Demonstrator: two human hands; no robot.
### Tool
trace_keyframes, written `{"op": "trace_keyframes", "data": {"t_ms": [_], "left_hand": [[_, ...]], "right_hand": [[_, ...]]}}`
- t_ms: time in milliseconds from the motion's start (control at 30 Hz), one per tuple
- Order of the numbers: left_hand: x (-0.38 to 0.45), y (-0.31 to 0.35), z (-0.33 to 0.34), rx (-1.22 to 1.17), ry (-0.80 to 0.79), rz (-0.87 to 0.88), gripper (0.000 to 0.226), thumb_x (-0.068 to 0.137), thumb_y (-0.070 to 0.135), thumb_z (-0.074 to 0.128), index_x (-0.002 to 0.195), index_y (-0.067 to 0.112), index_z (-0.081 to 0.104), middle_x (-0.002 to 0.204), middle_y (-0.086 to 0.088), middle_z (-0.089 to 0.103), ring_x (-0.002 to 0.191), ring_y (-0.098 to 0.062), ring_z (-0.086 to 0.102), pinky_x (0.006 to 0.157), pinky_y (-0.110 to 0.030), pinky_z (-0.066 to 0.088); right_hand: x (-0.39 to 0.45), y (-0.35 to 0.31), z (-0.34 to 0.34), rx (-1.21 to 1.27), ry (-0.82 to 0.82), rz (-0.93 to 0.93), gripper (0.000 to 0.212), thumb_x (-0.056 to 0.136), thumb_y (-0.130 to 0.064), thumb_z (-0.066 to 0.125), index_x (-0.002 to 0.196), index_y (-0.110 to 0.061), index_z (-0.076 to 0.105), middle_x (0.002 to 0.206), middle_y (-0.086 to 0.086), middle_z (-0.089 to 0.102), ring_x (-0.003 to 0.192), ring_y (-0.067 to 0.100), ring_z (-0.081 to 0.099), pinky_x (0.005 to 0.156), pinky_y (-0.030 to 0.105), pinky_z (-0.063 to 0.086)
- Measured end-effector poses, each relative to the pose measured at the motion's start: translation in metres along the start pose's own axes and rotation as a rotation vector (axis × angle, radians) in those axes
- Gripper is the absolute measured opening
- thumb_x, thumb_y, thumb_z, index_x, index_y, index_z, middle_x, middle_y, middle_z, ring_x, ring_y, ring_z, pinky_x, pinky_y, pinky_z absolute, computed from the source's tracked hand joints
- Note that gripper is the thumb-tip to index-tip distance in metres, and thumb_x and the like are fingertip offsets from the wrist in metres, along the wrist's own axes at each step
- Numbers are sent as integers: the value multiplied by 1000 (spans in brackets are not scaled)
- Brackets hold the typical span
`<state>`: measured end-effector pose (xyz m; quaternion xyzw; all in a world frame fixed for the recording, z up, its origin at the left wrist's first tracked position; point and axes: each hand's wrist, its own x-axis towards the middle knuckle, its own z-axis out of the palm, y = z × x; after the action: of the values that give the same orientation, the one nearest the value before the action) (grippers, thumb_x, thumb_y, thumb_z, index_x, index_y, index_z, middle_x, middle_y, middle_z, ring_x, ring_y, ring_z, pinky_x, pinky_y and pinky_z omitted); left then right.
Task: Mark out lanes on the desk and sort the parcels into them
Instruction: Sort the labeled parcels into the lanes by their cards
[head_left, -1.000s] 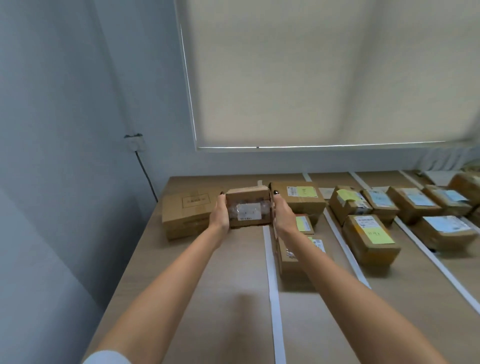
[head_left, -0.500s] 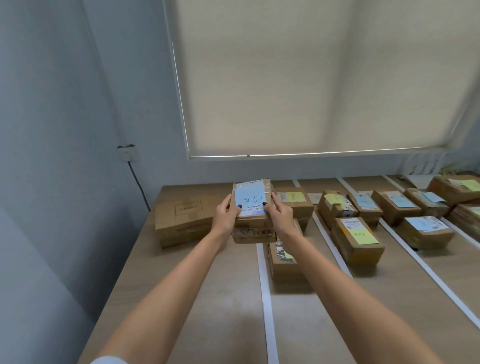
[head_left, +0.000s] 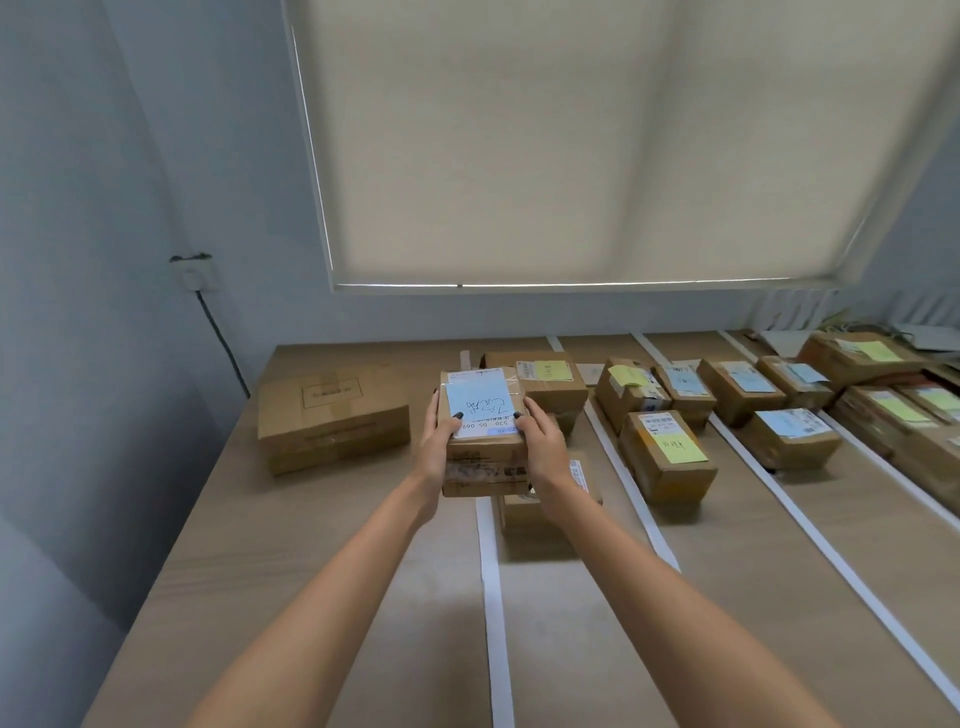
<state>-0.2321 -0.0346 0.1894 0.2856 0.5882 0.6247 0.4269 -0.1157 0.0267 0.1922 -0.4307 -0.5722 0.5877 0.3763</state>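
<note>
Left hand (head_left: 439, 439) and right hand (head_left: 540, 441) grip the blue-labelled parcel (head_left: 483, 436) between them, seemingly above the desk (head_left: 322, 545).

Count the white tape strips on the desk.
4 tape strips: one runs from under the held parcel toward the camera; three more lie rightward between parcel rows. Others may be hidden off-frame.

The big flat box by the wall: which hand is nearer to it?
Left. The left hand grips the held parcel on the side facing the big flat box; the right hand grips the parcel's far side.
</note>
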Motion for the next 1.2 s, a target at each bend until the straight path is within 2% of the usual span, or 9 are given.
{"op": "trace_keyframes", "data": {"t_ms": [100,233,400,500,567,733,833,967,1200], "left_hand": [[-3,-11,14,-1,-16,-17,54,98,28,38,144,42,15,135,-1,50,107,-21,60,78,-33,54],[-7,-25,45,-9,-22,-43,55,97,24,39,145,40,18,135,1,50,105,-22,61,68,-32,53],[-1,-42,112,34,-58,-15,57,97,25,40,146,38,15,135,-1,49,109,-24,59,79,-39,53],[4,-58,172,59,-53,12,57,98,26,40,146,39,14,125,6,49,100,-16,59,67,-27,52],[8,-75,221,54,-49,40,56,98,28,39,145,40,13,125,5,48,97,-14,58,64,-23,50],[12,-123,381,20,-20,64,55,97,31,40,144,41,14,133,3,45,109,-18,55,84,-36,53],[10,-138,473,-24,-16,10,57,97,32,41,143,44,12,128,3,49,106,-19,58,79,-34,54],[9,-160,562,-32,5,-118,57,95,32,47,144,37,18,121,5,55,104,-15,59,77,-29,53],[25,-205,644,100,-31,-250,44,99,25,41,140,34,28,124,9,56,102,-8,60,66,-18,54]], "right_hand": [[-1,10,-19,-11,-14,17,42,98,-28,38,141,-28,36,116,-3,58,88,7,61,50,9,46],[-2,20,-50,26,-18,22,42,97,-24,42,138,-22,34,117,0,55,86,7,61,51,12,47],[11,36,-117,71,24,40,36,93,-29,49,126,-22,36,115,2,56,85,10,61,48,13,48],[31,49,-177,59,42,16,36,92,-35,51,125,-24,41,113,1,60,84,10,62,46,12,46],[45,60,-227,42,32,-24,37,92,-38,51,126,-25,45,116,2,61,90,12,64,54,17,50],[76,80,-394,-55,19,-76,46,91,-41,51,133,-24,46,129,3,41,107,18,55,75,25,53],[89,79,-488,-118,34,-59,48,91,-43,50,136,-26,43,125,-1,31,105,15,50,73,21,48],[101,87,-584,-142,-10,5,47,92,-40,51,136,-28,41,123,-2,34,95,5,51,62,13,43],[113,137,-672,-84,-10,207,43,91,-28,54,133,-30,45,128,3,48,106,14,57,71,24,52]]}}
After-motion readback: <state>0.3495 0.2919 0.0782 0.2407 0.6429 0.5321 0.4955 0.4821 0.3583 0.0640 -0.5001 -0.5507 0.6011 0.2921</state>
